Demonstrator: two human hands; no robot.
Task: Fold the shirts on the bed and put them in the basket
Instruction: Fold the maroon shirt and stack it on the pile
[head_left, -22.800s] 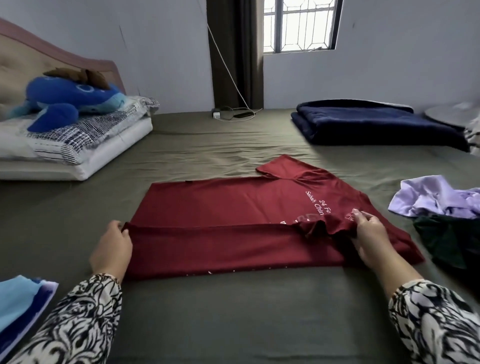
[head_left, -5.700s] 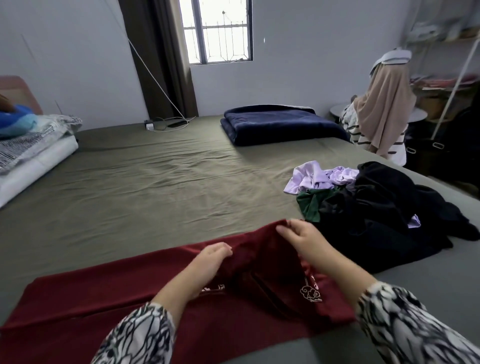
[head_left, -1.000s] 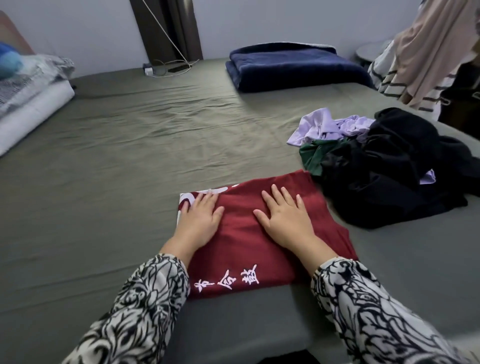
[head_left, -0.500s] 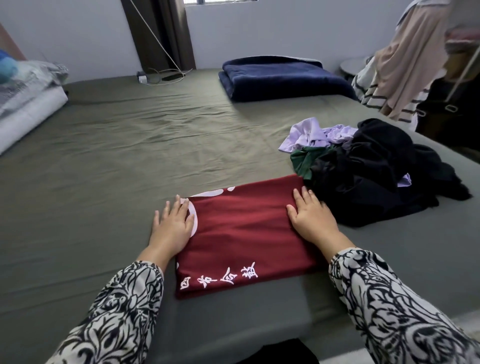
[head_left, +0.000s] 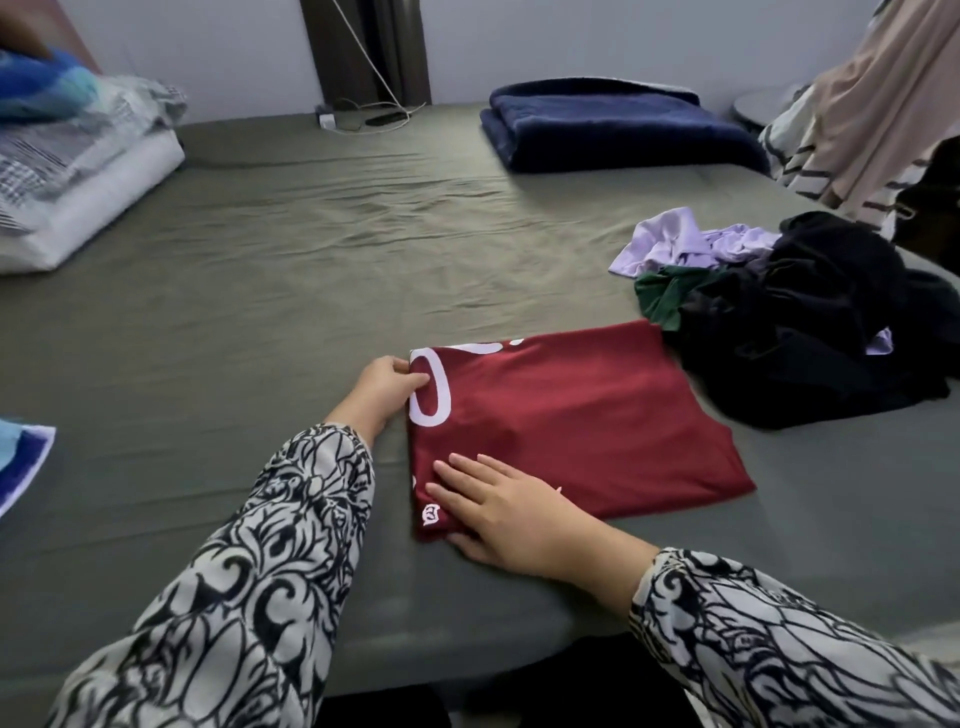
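We have the red shirt (head_left: 571, 415) folded into a neat square near the front edge of the bed (head_left: 311, 270). Our left hand (head_left: 382, 392) pinches its left edge, thumb on top, likely to lift it. Our right hand (head_left: 511, 512) lies flat with straight fingers on the near corner, so the folds stay put. We think 1 shirt is ready for the basket, which we cannot see. The pile (head_left: 795, 306) just beside it waits unfolded.
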